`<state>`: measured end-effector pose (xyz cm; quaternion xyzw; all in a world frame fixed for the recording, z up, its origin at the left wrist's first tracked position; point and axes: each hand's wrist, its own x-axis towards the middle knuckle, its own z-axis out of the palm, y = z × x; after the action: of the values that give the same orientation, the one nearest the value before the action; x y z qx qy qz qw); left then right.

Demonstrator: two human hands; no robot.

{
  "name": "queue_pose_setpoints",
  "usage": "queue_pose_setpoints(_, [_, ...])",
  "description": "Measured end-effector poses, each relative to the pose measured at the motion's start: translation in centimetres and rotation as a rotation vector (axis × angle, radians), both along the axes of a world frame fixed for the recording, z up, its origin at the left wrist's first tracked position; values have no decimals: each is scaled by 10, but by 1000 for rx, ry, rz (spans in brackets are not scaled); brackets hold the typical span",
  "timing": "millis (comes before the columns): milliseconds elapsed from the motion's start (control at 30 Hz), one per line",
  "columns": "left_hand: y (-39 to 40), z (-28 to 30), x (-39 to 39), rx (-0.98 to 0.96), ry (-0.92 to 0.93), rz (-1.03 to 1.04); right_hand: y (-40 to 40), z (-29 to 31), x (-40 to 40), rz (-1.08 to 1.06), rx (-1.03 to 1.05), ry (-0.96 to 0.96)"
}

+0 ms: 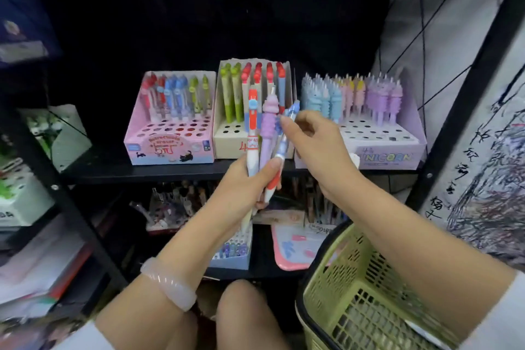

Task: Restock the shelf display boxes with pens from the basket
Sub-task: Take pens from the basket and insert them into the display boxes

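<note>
Three pens stand fanned in the left hand, gripped around their lower barrels: a red-and-white pen, a purple ridged pen and a blue pen. The right hand pinches the top of the blue pen with thumb and fingertips; its other fingers curl loosely.

Landmark: the middle beige box on the shelf.
- Pink box just left of it, front holes vacant.
- Purple unicorn box just right of it, front rows vacant, back rows full of ridged pens.
- Green basket well below and right of it, near the right forearm; its contents cannot be made out.

Judgement: step in hand is drawing one pen out of the bundle for sorting. To do it well, pull the blue pen straight up along its axis while the left hand keeps firm on the other two, so they do not slide out with it. Match by design: blue clip pens appear in the pink box, so seat it tip-down in a vacant hole there, upright, filling behind-to-front. The purple ridged pen probably belongs in the unicorn box.
</note>
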<state>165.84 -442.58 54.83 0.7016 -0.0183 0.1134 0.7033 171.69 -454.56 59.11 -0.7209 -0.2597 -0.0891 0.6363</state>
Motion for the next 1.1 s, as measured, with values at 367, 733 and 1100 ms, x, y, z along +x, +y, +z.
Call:
queue_pose_setpoints(367, [78,17,-4,-27,-50,162,80,30,23,188,99,157])
queue_pose_setpoints(733, [180,27,6,-60,-19,411,159,79,74,-86,-248,-267])
queue_pose_setpoints(1100, [205,27,14,-114,-62,363,216,48,86,-11,-480,-357])
